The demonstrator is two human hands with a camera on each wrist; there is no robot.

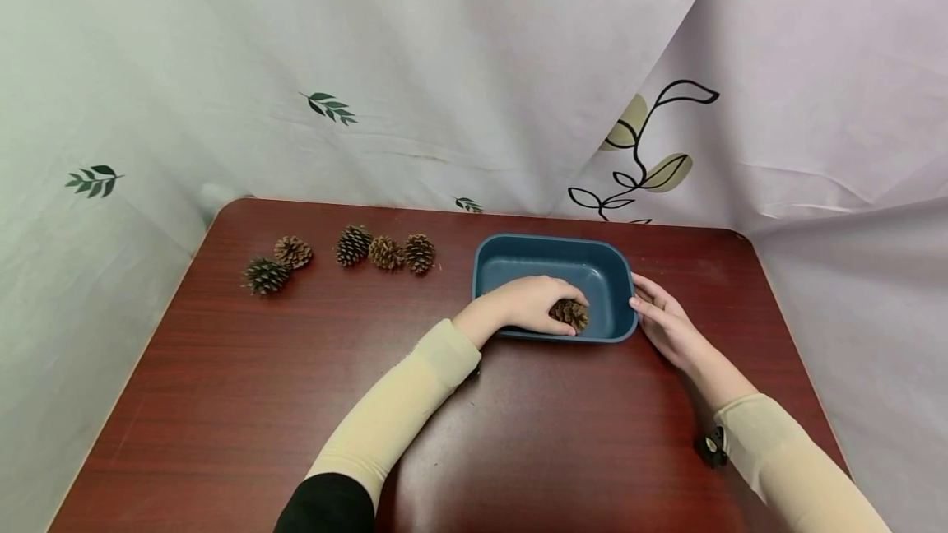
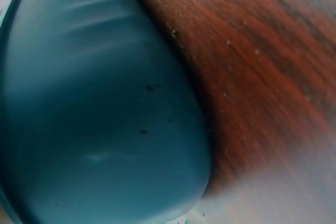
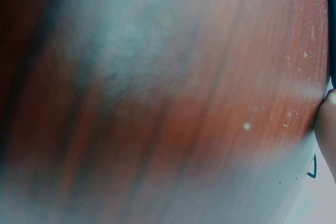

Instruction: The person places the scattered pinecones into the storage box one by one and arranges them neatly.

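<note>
In the head view my left hand (image 1: pixel 529 303) reaches over the near rim of a blue rectangular plastic basin (image 1: pixel 548 243). Its thumb and fingers grip a brown pine cone (image 1: pixel 570 315) inside, low over the basin floor. Whether the cone touches the floor cannot be told. My right hand (image 1: pixel 670 327) rests against the basin's right end, with nearly straight fingers at the outer side and the thumb at the rim. The left wrist view shows the basin's outer wall (image 2: pixel 105 108) close up. A fingertip (image 3: pixel 328 127) shows at the edge of the right wrist view.
Several other pine cones lie left of the basin: a pair (image 1: pixel 267 275) far left and a short row (image 1: pixel 385 253) nearer the basin. They stand on a reddish-brown wooden table (image 1: pixel 563 426). A white patterned cloth (image 1: pixel 444 64) hangs behind the table and at its sides.
</note>
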